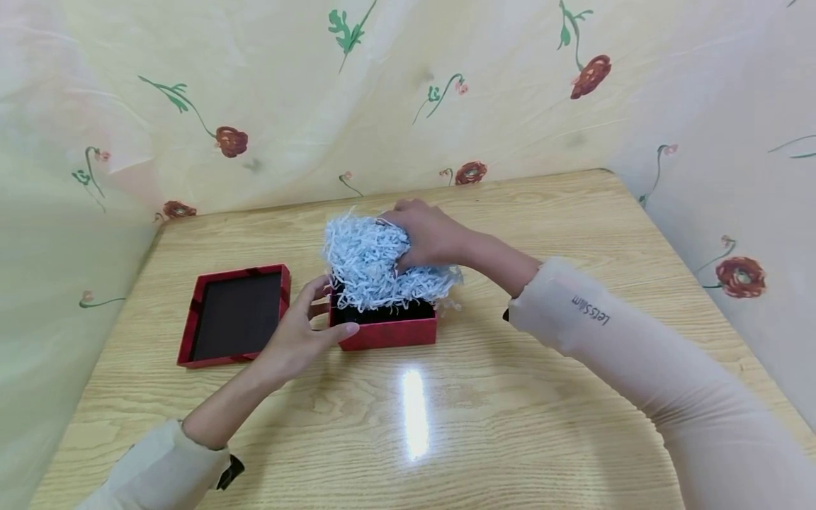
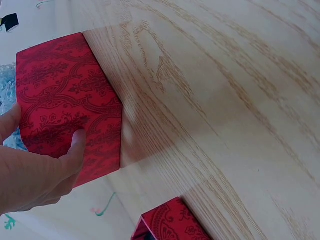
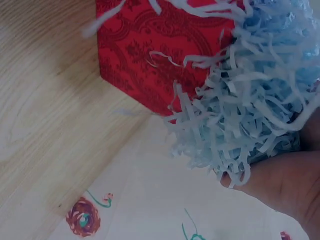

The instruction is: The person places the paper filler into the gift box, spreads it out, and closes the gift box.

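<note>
A red box (image 1: 389, 335) with a dark patterned outside and a black inside stands on the table. Pale blue shredded paper (image 1: 363, 262) is bunched above its opening, with strands hanging over the right side. My right hand (image 1: 428, 230) grips the shredded paper from above; its fingertips are partly buried in the strands. At the box's front left corner, my left hand (image 1: 299, 336) holds the box, thumb at the front rim and fingers along the left side. In the left wrist view, that hand lies against the patterned wall. Strands hide the back of the box.
Left of the box lies its red lid (image 1: 285, 283), inner side up, with a black lining. The wood-grain table (image 1: 510, 425) extends to the right and in front. A flowered cloth (image 1: 395, 106) hangs behind the table and along both sides.
</note>
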A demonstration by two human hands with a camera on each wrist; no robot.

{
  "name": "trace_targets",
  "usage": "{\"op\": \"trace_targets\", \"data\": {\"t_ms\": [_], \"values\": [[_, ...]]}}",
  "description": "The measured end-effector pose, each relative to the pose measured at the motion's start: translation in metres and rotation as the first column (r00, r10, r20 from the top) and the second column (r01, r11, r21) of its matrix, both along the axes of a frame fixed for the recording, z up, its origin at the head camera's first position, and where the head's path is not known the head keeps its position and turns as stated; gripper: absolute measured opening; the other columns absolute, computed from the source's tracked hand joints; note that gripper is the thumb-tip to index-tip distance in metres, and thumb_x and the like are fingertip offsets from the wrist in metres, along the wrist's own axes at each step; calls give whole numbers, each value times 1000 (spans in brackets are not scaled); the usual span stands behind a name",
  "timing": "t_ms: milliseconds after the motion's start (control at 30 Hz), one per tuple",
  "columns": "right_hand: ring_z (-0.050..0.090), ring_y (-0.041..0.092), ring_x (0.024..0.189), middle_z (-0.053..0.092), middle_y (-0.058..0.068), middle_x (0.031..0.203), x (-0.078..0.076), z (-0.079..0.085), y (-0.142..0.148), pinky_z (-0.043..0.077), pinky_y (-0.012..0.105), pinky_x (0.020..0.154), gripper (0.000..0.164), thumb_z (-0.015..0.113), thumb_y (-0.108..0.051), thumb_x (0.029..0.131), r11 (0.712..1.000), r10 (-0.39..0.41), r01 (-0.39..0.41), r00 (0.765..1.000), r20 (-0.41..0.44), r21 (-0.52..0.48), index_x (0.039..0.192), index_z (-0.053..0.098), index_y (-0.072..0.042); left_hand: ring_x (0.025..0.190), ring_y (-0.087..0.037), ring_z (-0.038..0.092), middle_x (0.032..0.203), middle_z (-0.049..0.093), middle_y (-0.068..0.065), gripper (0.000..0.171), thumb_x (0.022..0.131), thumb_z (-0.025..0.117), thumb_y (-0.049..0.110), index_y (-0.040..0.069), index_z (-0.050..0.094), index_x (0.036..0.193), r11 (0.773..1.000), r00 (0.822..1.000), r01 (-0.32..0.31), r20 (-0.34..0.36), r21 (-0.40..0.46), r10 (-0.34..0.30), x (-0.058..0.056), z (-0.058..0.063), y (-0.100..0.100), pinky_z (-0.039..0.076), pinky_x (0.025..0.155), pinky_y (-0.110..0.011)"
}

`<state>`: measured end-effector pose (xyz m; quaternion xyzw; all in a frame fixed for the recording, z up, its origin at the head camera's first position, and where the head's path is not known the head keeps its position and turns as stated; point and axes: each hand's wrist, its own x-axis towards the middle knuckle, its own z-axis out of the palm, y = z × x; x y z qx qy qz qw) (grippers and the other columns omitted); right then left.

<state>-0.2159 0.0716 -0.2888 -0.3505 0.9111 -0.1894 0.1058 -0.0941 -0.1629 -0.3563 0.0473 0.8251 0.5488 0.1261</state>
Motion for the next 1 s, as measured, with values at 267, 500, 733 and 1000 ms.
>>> {"op": "trace_targets", "data": {"t_ms": [267, 500, 733, 1000], "values": [[42, 30, 121, 49, 13, 134, 9, -8, -13, 34, 56, 101, 84, 87, -27, 70, 998, 25, -21, 998, -66, 54, 143, 47, -15, 131, -37, 38, 144, 37, -9, 80, 84, 77, 28, 21, 29, 148, 1000, 1000, -15, 17, -4, 15, -1, 0, 0, 43, 99, -51], [43, 31, 124, 50, 11, 134, 19, -21, -24, 36, 55, 100, 82, 85, -29, 73, 993, 67, -56, 992, -109, 105, 144, 46, -16, 136, -32, 32, 147, 35, -2, 79, 85, 76, 26, 23, 28, 147, 1000, 1000, -2, 17, 5, 2, -1, -1, -1, 40, 102, -52], [40, 33, 129, 45, 14, 142, 26, -31, -27, 34, 55, 104, 78, 82, -28, 77, 987, 78, -62, 992, -99, 151, 145, 44, -15, 137, -38, 30, 149, 31, -8, 86, 85, 75, 34, 23, 21, 151, 1000, 999, -5, 53, -14, 5, 0, 2, -1, 43, 100, -50], [35, 33, 132, 41, 12, 146, 28, -28, -26, 27, 59, 107, 83, 80, -34, 79, 984, 76, -58, 992, -99, 170, 149, 38, -18, 135, -39, 32, 148, 32, -9, 87, 84, 75, 36, 24, 20, 152, 1000, 998, -7, 55, -26, 9, 0, 3, -1, 44, 99, -49]]}}
